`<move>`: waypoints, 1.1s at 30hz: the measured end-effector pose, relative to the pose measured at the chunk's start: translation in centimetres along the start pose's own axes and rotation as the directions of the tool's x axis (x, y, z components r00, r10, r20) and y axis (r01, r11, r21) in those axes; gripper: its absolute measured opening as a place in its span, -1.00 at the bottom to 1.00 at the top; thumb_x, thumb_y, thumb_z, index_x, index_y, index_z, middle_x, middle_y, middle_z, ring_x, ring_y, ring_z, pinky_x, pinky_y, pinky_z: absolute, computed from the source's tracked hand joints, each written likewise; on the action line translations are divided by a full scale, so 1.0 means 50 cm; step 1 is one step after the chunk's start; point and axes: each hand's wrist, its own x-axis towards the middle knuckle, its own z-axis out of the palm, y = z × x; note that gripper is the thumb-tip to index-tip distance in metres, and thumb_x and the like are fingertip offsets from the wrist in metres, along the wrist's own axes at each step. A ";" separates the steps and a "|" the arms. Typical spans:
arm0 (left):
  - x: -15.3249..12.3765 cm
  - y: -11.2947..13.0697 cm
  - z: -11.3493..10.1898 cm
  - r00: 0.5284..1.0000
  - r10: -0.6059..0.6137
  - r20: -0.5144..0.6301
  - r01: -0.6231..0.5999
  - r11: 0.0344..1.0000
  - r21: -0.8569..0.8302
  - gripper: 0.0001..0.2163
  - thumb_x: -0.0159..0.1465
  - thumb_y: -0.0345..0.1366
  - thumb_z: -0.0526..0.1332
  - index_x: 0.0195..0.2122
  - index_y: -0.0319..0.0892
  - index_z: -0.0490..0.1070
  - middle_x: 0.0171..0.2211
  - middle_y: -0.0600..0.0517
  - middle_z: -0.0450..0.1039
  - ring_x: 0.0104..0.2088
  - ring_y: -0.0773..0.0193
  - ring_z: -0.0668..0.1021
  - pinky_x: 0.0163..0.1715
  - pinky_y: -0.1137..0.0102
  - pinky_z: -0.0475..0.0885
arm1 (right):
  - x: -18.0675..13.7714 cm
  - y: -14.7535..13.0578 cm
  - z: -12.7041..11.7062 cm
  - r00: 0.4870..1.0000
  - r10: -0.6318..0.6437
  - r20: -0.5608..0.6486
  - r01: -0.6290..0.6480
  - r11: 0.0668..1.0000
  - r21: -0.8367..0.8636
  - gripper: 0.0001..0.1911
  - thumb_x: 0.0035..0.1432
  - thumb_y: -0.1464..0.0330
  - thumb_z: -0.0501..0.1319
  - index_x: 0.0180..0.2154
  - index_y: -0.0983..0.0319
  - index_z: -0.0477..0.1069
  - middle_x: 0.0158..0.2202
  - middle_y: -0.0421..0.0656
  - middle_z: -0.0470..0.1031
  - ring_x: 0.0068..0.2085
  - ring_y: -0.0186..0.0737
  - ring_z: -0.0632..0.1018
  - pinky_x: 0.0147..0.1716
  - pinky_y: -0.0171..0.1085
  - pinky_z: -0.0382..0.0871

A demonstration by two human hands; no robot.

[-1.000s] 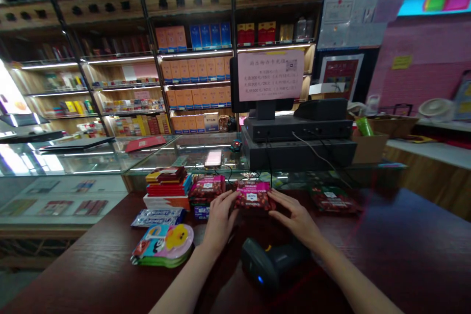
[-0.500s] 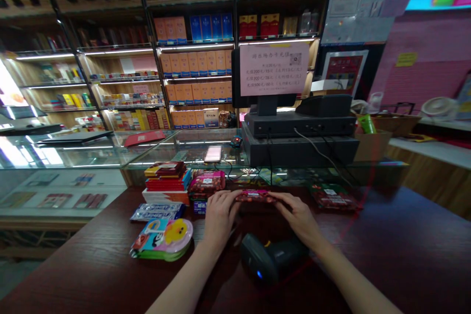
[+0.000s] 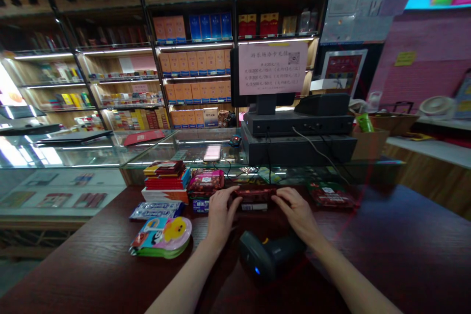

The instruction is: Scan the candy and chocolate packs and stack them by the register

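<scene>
Both my hands hold one small red snack packet [image 3: 255, 196] between them, low over the dark wooden counter [image 3: 386, 255]. My left hand [image 3: 221, 208] grips its left end, my right hand [image 3: 297, 210] its right end, fingers curled on it. The packet is tipped so its underside with a white label faces me. A black barcode scanner [image 3: 265, 255] with a blue light lies on the counter just below my hands.
Left of my hands are a pink packet stack [image 3: 206, 182], a pile of red and yellow boxes [image 3: 166, 179], a blue wrapper [image 3: 152, 210] and a cartoon pack [image 3: 162, 236]. Another red packet [image 3: 331, 195] lies right. A till with screen [image 3: 294, 127] stands behind on glass.
The packet was upright with its pink front facing me; my hands have tipped it back and down until its underside shows. The camera view has lifted slightly.
</scene>
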 end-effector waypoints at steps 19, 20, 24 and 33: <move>0.015 0.017 -0.021 0.933 0.272 0.236 -0.332 0.903 0.272 0.03 0.05 -0.21 0.46 0.41 -0.06 -0.21 0.14 -0.12 0.32 0.21 -0.02 0.35 0.32 -0.10 0.06 | 0.009 -0.005 -0.010 0.976 0.205 0.072 -0.216 0.953 0.212 -0.59 0.20 0.01 0.15 -0.27 0.19 0.56 -0.28 -0.13 0.65 -0.21 -0.02 0.60 -0.19 -0.21 0.43; 0.015 0.018 -0.021 0.933 0.273 0.236 -0.335 0.899 0.282 0.03 0.04 -0.21 0.46 0.41 -0.07 -0.20 0.14 -0.13 0.32 0.20 -0.03 0.35 0.32 -0.10 0.06 | 0.009 -0.007 -0.010 0.977 0.202 0.074 -0.213 0.953 0.215 -0.59 0.20 0.01 0.16 -0.28 0.19 0.57 -0.28 -0.13 0.65 -0.22 -0.02 0.60 -0.19 -0.21 0.42; 0.016 0.020 -0.022 0.930 0.277 0.240 -0.343 0.888 0.304 0.03 0.02 -0.18 0.47 0.40 -0.08 -0.17 0.12 -0.13 0.32 0.21 -0.04 0.34 0.33 -0.11 0.04 | 0.010 -0.014 -0.010 0.975 0.208 0.076 -0.220 0.950 0.221 -0.61 0.19 0.03 0.17 -0.31 0.18 0.57 -0.31 -0.15 0.64 -0.24 -0.04 0.60 -0.21 -0.23 0.41; 0.014 0.025 -0.031 0.939 0.271 0.213 -0.329 0.888 0.321 -0.03 -0.06 -0.17 0.52 0.32 -0.09 0.02 0.16 -0.17 0.26 0.25 -0.08 0.31 0.34 -0.13 0.00 | 0.012 -0.014 -0.007 0.973 0.216 0.077 -0.229 0.934 0.274 -0.59 0.16 0.00 0.20 -0.30 0.20 0.58 -0.32 -0.14 0.65 -0.25 -0.04 0.61 -0.23 -0.22 0.43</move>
